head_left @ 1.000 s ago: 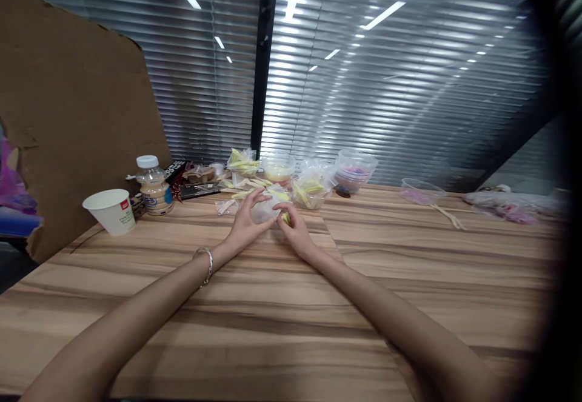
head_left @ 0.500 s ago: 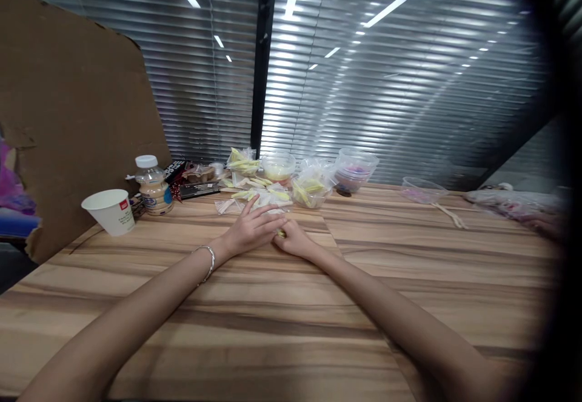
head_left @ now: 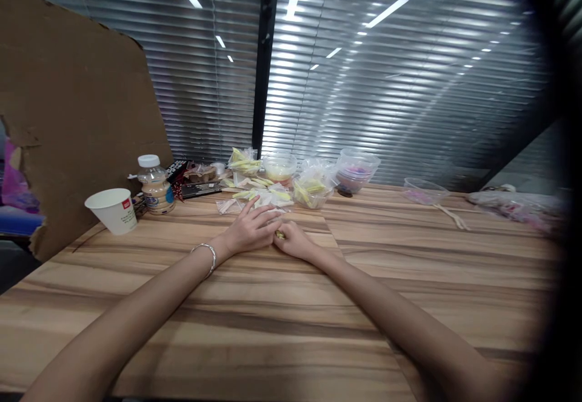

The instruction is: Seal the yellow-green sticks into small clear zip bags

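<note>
My left hand (head_left: 251, 230), with a silver bracelet at the wrist, lies forward over the table with its fingers stretched out and a little apart. Its fingertips reach the front of my right hand (head_left: 294, 241). That right hand is curled closed around a small yellowish piece (head_left: 280, 234), mostly hidden by the fingers, so its kind is unclear. Just beyond both hands lie several pale yellow strips in clear plastic packets (head_left: 273, 195). A clear tub with yellow strips (head_left: 311, 193) stands behind my right hand.
A paper cup (head_left: 113, 211) and a white-capped bottle (head_left: 155, 187) stand at left before a cardboard panel (head_left: 82, 105). Stacked clear tubs (head_left: 357, 171) are at the back. Farther right are a shallow clear container (head_left: 425, 193), pale strips (head_left: 452, 216) and a plastic bag (head_left: 513, 202).
The fingers of my left hand have drawn slightly back, and more of the yellowish piece shows at my right hand. Another person's hand by the bag at far right no longer shows clearly.
</note>
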Tool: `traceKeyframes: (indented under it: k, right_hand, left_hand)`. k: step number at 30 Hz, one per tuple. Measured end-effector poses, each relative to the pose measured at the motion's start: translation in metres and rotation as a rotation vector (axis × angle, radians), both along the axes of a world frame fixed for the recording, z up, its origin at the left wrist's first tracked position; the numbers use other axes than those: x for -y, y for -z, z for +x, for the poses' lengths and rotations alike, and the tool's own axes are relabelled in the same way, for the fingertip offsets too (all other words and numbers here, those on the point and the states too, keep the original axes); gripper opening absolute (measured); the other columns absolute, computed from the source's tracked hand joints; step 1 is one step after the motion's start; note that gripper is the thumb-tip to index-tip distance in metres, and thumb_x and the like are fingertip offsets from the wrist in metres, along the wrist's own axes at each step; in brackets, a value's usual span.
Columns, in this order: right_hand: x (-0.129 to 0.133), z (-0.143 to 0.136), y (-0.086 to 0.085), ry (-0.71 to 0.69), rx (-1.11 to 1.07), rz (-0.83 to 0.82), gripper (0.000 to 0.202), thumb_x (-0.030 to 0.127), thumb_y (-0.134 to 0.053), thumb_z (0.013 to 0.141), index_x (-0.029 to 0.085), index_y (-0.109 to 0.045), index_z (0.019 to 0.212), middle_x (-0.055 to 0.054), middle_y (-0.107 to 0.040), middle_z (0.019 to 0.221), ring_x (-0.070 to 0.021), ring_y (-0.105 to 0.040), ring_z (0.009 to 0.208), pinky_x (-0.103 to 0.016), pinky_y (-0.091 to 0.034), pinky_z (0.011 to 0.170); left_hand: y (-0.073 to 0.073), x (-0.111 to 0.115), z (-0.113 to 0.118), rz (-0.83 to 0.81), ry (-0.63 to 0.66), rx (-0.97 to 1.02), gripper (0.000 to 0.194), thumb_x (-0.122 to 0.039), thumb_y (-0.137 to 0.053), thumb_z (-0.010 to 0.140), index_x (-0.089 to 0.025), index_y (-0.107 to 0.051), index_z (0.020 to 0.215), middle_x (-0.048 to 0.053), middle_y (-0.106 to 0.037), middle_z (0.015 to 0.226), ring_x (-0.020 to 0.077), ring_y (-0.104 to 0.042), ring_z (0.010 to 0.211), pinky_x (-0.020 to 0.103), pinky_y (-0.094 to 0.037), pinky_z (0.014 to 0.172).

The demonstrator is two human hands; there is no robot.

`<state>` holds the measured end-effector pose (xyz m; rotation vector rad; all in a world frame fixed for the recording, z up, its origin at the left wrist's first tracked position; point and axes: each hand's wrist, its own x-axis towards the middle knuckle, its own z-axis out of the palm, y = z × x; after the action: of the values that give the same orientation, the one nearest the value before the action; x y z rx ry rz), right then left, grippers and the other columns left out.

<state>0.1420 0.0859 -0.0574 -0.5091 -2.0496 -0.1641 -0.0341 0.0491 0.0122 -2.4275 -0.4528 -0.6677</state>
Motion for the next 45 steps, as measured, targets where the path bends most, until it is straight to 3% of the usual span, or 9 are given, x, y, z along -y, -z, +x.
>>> traceKeyframes:
  k: [5, 11, 19, 25, 31, 34, 37, 40, 45]
  right_hand:
    - [0.001, 0.000, -0.001, -0.009, -0.013, -0.007, 0.014, 0.016, -0.045, 0.079, 0.014, -0.059, 0.077, -0.005, -0.063, 0.079, -0.0142, -0.054, 0.068, -0.025, -0.040, 0.063]
    - [0.019, 0.006, -0.010, -0.187, -0.259, -0.015, 0.037, 0.022, -0.041, 0.087, 0.021, -0.048, 0.123, -0.006, -0.057, 0.113, -0.0160, -0.055, 0.092, -0.030, -0.040, 0.085]
    - [0.007, 0.013, -0.012, -0.259, -0.643, -0.172, 0.040, 0.028, -0.047, 0.084, 0.018, -0.035, 0.121, -0.005, -0.053, 0.094, -0.0174, -0.050, 0.093, -0.034, -0.036, 0.091]
    - [-0.008, 0.012, -0.007, -0.408, -0.758, -0.320, 0.020, 0.030, -0.041, 0.087, 0.021, -0.039, 0.105, -0.004, -0.054, 0.092, -0.0149, -0.052, 0.089, -0.030, -0.039, 0.088]
    - [-0.006, 0.008, -0.011, -0.582, -0.876, -0.404, 0.035, 0.043, -0.045, 0.086, 0.025, -0.034, 0.114, -0.004, -0.055, 0.098, -0.0138, -0.058, 0.079, -0.028, -0.048, 0.073]
    - [0.000, 0.009, -0.013, -0.611, -0.866, -0.470, 0.044, 0.045, -0.048, 0.084, 0.028, -0.030, 0.119, -0.004, -0.055, 0.101, -0.0122, -0.057, 0.067, -0.025, -0.047, 0.057]
    - [0.003, 0.011, -0.014, -0.689, -0.841, -0.573, 0.045, 0.047, -0.049, 0.083, 0.030, -0.029, 0.119, -0.001, -0.056, 0.089, -0.0077, -0.044, 0.047, -0.018, -0.030, 0.037]
    - [0.001, 0.013, -0.016, -0.811, -0.797, -0.725, 0.035, 0.053, -0.044, 0.083, 0.025, -0.038, 0.103, 0.001, -0.053, 0.074, -0.0060, -0.030, 0.040, -0.017, -0.018, 0.036]
    - [-0.004, 0.015, -0.019, -0.897, -0.770, -0.784, 0.036, 0.050, -0.034, 0.085, 0.017, -0.048, 0.088, -0.003, -0.054, 0.075, -0.0088, -0.036, 0.048, -0.022, -0.031, 0.045]
  left_hand:
    - [0.001, 0.000, 0.001, 0.193, -0.046, -0.034, 0.038, -0.026, -0.047, 0.077, -0.027, -0.050, 0.115, 0.002, -0.056, 0.119, 0.0102, -0.050, 0.112, 0.039, -0.031, 0.112]
    - [-0.006, -0.003, -0.001, 0.108, -0.051, 0.331, 0.047, -0.025, -0.052, 0.075, -0.023, -0.043, 0.121, 0.006, -0.053, 0.119, 0.0122, -0.048, 0.115, 0.034, -0.042, 0.103]
    - [-0.015, 0.003, 0.006, -0.396, 0.125, 0.988, 0.060, -0.029, -0.061, 0.070, -0.028, -0.031, 0.122, 0.005, -0.051, 0.121, 0.0087, -0.052, 0.111, 0.028, -0.044, 0.100]
    - [-0.018, 0.002, 0.002, -0.889, 0.304, 1.139, 0.064, -0.035, -0.062, 0.068, -0.031, -0.032, 0.124, 0.004, -0.059, 0.107, 0.0104, -0.060, 0.094, 0.028, -0.051, 0.087]
    - [-0.027, 0.000, -0.006, -1.502, 0.466, 1.114, 0.048, -0.036, -0.058, 0.070, -0.027, -0.044, 0.116, 0.005, -0.054, 0.118, 0.0182, -0.060, 0.098, 0.045, -0.050, 0.089]
    - [-0.030, 0.000, -0.011, -1.602, 0.498, 1.092, 0.042, -0.039, -0.055, 0.071, -0.025, -0.049, 0.110, 0.004, -0.054, 0.118, 0.0182, -0.060, 0.095, 0.041, -0.053, 0.082]
    - [-0.030, -0.001, -0.013, -1.623, 0.503, 1.069, 0.043, -0.042, -0.052, 0.073, -0.026, -0.050, 0.113, 0.004, -0.054, 0.117, 0.0134, -0.061, 0.083, 0.030, -0.053, 0.069]
    - [-0.030, -0.002, -0.013, -1.647, 0.489, 1.023, 0.047, -0.044, -0.050, 0.074, -0.028, -0.046, 0.118, 0.004, -0.053, 0.120, 0.0122, -0.061, 0.080, 0.027, -0.052, 0.066]
    - [-0.031, 0.003, -0.010, -1.716, 0.450, 0.947, 0.051, -0.045, -0.046, 0.076, -0.031, -0.040, 0.125, 0.005, -0.048, 0.128, 0.0119, -0.062, 0.081, 0.027, -0.051, 0.067]
